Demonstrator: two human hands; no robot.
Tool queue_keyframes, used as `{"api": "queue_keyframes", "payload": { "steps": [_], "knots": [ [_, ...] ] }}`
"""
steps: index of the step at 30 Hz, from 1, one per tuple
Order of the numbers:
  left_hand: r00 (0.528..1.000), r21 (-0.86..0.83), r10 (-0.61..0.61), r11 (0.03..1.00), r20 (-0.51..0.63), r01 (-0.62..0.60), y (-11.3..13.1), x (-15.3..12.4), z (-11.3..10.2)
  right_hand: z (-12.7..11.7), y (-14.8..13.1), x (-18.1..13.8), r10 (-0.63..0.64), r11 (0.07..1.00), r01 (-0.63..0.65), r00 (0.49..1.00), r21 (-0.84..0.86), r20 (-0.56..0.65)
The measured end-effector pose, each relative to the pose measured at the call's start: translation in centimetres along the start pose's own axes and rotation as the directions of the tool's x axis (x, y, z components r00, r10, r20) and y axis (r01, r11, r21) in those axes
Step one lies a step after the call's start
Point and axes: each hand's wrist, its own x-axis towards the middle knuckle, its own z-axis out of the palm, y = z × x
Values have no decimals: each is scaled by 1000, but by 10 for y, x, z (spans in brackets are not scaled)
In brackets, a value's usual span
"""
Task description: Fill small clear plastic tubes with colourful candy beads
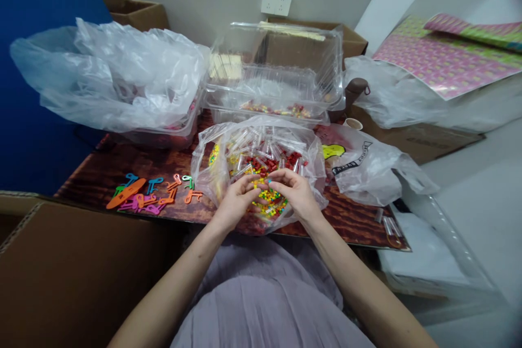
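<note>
A clear plastic bag [314,160] lies opened out on the table. Inside it are clear tubes [265,144], small red pieces [293,160] and many yellow, green and red bead-like bits [277,206]. My left hand [238,201] hovers over the near part of the bag, its fingers curved and apart with nothing visible in them. Close beside it, my right hand [297,193] pinches a tiny blue piece [269,181] between thumb and fingertip. The exact shape of that piece is too small to make out.
Colourful plastic clips [153,196] lie on the wood-patterned table [95,174] at left. Behind them stands a bag-covered tub [163,136]. Clear trays [269,114] stand at the back. A printed bag [367,168] and loose tubes [391,225] lie at right.
</note>
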Motion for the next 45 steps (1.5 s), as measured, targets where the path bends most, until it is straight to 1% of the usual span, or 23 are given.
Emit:
{"api": "queue_keyframes", "payload": {
  "steps": [2, 4, 6, 9, 13, 14, 15, 16, 17, 19, 20, 21, 22, 23, 24, 27, 28, 31, 33, 34, 35, 37, 45],
  "knots": [
    [997, 110, 70, 992, -31, -66, 0, 6, 4, 2, -2, 3, -22, 1000, 22, 1000, -20, -15],
    [991, 188, 135, 974, -23, -129, 0, 12, 7, 4, -5, 7, -46, 998, 45, 999, -47, -21],
    [981, 233, 195, 955, -23, -185, -1, 18, 8, 5, -10, 10, -74, 994, 72, 997, -81, -28],
    [960, 301, 271, 924, -75, -238, -3, 22, 5, 4, -15, 13, -89, 988, 86, 996, -127, -19],
    [956, 341, 276, 912, -98, -228, -7, 19, 1, -4, -10, 12, -21, 990, 25, 999, -136, 31],
    [960, 323, 260, 922, -105, -214, -8, 17, 0, -6, -6, 11, -21, 985, 26, 999, -172, 31],
    [965, 292, 236, 937, -115, -194, -8, 15, 0, -7, -2, 10, -44, 967, 49, 999, -249, 25],
    [971, 249, 203, 954, -123, -168, -8, 14, 0, -8, 3, 8, -87, 924, 89, 996, -372, 22],
    [978, 201, 167, 970, -126, -140, -8, 12, 0, -8, 8, 6, -141, 841, 139, 989, -522, 37],
    [988, 111, 101, 990, -116, -88, -8, 9, 0, -5, 17, 1, -216, 579, 226, 969, -783, 120],
    [991, 76, 80, 994, -107, -72, -8, 7, 1, -3, 20, -2, -222, 448, 254, 960, -857, 168],
    [993, 49, 66, 997, -98, -61, -8, 6, 1, -2, 22, -4, -213, 353, 270, 955, -896, 205],
    [994, 29, 56, 998, -93, -53, -8, 4, 1, -1, 23, -5, -206, 306, 279, 953, -910, 223],
    [995, 13, 48, 999, -88, -47, -8, 3, 0, 0, 23, -6, -207, 309, 286, 951, -907, 230],
    [996, 0, 41, 999, -79, -41, -8, 2, 0, -1, 22, -5, -213, 359, 294, 950, -886, 229],
    [999, -13, 28, 1000, -43, -28, -8, -2, -1, -8, 16, 1, -207, 650, 293, 956, -701, 208],
    [999, -12, 29, 1000, -28, -29, -8, -3, -1, -10, 13, 4, -208, 717, 278, 961, -639, 184],
    [1000, 9, 22, 1000, 19, -22, -9, -6, 1, -14, 1, 8, -219, 839, 212, 975, -501, 46],
    [999, 26, 13, 1000, 52, -14, -9, -7, 3, -11, -9, 8, -167, 935, 155, 986, -319, -12],
    [998, 29, 10, 999, 66, -12, -10, -7, 4, -8, -13, 7, -114, 973, 112, 993, -201, -1],
    [997, 29, 11, 999, 77, -13, -10, -8, 5, -6, -17, 6, -64, 993, 66, 998, -101, 26],
    [996, 34, 12, 999, 92, -15, -12, -8, 5, -1, -22, 4, 1, 1000, -2, 997, 13, 81],
    [993, 136, -40, 990, 108, 25, -13, -10, 0, -1, -19, 2, 109, 978, -133, 983, 163, 145]
  ]
}}
